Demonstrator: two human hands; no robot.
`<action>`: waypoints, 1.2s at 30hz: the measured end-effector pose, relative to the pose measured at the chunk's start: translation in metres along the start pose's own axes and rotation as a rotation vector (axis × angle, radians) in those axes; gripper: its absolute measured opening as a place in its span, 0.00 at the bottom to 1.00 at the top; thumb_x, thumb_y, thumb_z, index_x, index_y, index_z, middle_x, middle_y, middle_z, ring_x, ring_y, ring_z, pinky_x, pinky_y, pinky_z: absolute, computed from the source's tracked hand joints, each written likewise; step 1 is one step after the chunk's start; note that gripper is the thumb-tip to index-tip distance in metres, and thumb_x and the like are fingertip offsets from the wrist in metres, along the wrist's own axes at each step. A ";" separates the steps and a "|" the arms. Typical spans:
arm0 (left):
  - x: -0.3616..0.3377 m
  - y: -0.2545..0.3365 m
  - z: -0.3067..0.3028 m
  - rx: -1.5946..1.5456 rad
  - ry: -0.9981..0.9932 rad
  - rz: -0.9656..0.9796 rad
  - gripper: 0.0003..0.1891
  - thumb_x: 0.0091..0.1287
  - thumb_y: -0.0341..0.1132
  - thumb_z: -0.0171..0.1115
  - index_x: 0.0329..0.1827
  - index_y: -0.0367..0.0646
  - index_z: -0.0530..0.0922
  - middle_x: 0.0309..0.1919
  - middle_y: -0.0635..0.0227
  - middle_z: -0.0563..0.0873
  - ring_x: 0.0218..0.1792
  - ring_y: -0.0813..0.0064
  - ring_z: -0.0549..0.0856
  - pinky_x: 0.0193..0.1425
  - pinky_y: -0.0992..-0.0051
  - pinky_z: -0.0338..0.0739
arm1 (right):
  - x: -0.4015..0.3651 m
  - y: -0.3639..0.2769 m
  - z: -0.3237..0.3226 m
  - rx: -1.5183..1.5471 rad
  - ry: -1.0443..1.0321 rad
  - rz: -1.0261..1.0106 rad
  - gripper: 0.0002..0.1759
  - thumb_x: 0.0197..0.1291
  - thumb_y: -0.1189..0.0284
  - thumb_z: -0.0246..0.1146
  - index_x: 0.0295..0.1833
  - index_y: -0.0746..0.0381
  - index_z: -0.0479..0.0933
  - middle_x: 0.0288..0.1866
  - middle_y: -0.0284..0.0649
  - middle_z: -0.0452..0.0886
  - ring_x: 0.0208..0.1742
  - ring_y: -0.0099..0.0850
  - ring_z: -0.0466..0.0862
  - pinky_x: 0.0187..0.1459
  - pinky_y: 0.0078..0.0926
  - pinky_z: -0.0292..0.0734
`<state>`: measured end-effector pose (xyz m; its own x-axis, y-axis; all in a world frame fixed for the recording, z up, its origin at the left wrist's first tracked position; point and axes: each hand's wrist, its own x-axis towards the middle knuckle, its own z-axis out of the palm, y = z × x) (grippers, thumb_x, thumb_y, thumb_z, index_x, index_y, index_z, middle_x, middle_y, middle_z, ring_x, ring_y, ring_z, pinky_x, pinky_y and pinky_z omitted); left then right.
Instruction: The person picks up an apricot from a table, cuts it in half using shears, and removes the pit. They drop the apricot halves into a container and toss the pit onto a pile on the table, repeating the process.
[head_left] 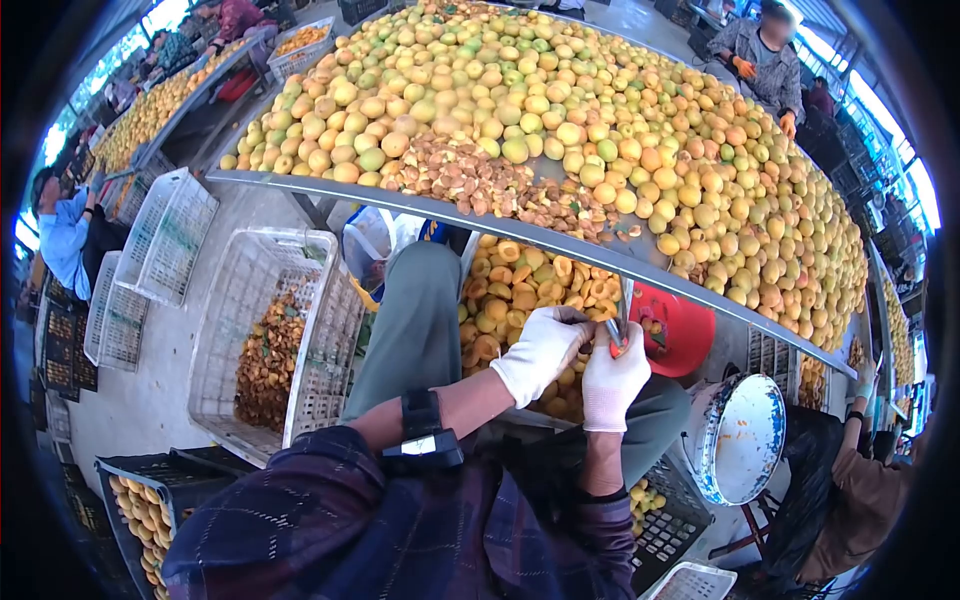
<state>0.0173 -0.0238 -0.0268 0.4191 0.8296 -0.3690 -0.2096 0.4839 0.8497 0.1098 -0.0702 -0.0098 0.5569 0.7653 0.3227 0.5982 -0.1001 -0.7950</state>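
Both my hands wear white gloves and meet over a crate of halved apricots (500, 290) between my knees. My right hand (614, 385) is closed around a small metal tool with an orange-red part (615, 342), whose exact kind I cannot make out. Just beside it, my left hand (543, 352) has its fingers pinched together near the tool; whatever they hold is hidden. Whole apricots (560, 90) cover the metal-edged table (480, 222) ahead of me. Near its front edge lies a heap of brown apricot stones (470, 175).
A white crate (215, 350) with brown stones stands at left, with stacked white crates (170, 235) beyond. A red basin (685, 330) and a paint-chipped bucket (748, 440) are at right. A black crate (150, 465) holds apricots. Co-workers sit around, one close at right (860, 490).
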 end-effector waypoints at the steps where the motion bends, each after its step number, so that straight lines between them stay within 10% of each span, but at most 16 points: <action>1: 0.007 -0.009 0.001 0.220 0.083 0.161 0.09 0.65 0.34 0.64 0.41 0.36 0.81 0.25 0.70 0.81 0.24 0.81 0.79 0.28 0.79 0.71 | 0.002 0.011 0.005 0.002 0.002 -0.002 0.11 0.60 0.73 0.64 0.45 0.67 0.76 0.31 0.46 0.83 0.34 0.36 0.86 0.40 0.29 0.78; 4: 0.002 0.002 0.001 0.807 0.169 0.758 0.04 0.59 0.31 0.65 0.33 0.43 0.81 0.27 0.60 0.82 0.29 0.62 0.84 0.33 0.68 0.76 | 0.013 -0.003 -0.006 0.757 -0.175 0.670 0.07 0.64 0.71 0.59 0.36 0.64 0.74 0.18 0.31 0.73 0.14 0.24 0.74 0.16 0.21 0.69; 8: 0.023 0.023 -0.006 1.070 0.049 0.995 0.06 0.56 0.35 0.66 0.33 0.46 0.79 0.25 0.64 0.81 0.29 0.60 0.83 0.33 0.64 0.77 | 0.009 0.031 0.009 1.191 -0.241 0.800 0.07 0.66 0.70 0.57 0.36 0.60 0.70 0.14 0.29 0.67 0.08 0.20 0.64 0.08 0.19 0.57; 14: 0.097 0.120 -0.039 1.736 0.502 0.797 0.23 0.52 0.38 0.67 0.54 0.50 0.78 0.56 0.55 0.75 0.57 0.53 0.74 0.58 0.55 0.72 | -0.002 0.060 0.013 0.686 -0.345 0.711 0.17 0.61 0.76 0.61 0.55 0.60 0.69 0.21 0.32 0.71 0.10 0.20 0.66 0.09 0.20 0.58; 18: 0.154 0.124 -0.001 1.721 0.344 0.840 0.23 0.51 0.40 0.68 0.53 0.50 0.79 0.60 0.57 0.73 0.65 0.50 0.68 0.63 0.50 0.67 | -0.014 0.089 0.030 0.733 -0.319 0.702 0.07 0.61 0.72 0.62 0.42 0.61 0.73 0.20 0.31 0.72 0.11 0.21 0.68 0.09 0.20 0.62; 25: 0.243 0.094 0.046 1.976 0.077 0.621 0.25 0.51 0.41 0.69 0.54 0.46 0.79 0.61 0.57 0.72 0.68 0.49 0.65 0.68 0.41 0.59 | -0.006 0.084 0.018 0.813 -0.342 0.808 0.15 0.59 0.79 0.63 0.53 0.66 0.76 0.33 0.29 0.76 0.29 0.16 0.73 0.31 0.14 0.68; 28: 0.218 0.104 0.040 1.788 0.110 0.786 0.27 0.49 0.42 0.71 0.54 0.47 0.79 0.58 0.58 0.75 0.64 0.53 0.70 0.68 0.48 0.64 | -0.008 0.087 0.020 0.825 -0.285 0.743 0.14 0.59 0.80 0.62 0.52 0.66 0.77 0.33 0.28 0.76 0.29 0.14 0.71 0.30 0.14 0.68; 36: 0.062 0.095 0.011 0.263 -0.442 0.336 0.28 0.59 0.30 0.66 0.65 0.41 0.71 0.55 0.66 0.80 0.56 0.79 0.77 0.61 0.77 0.71 | 0.018 0.024 -0.024 0.916 -0.114 0.554 0.14 0.64 0.74 0.57 0.53 0.67 0.71 0.24 0.33 0.71 0.11 0.19 0.66 0.11 0.17 0.61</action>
<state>0.0336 0.0706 0.0348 0.7067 0.7032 0.0785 -0.1925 0.0843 0.9777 0.1477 -0.0742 -0.0113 0.5322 0.8195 -0.2127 -0.4063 0.0268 -0.9134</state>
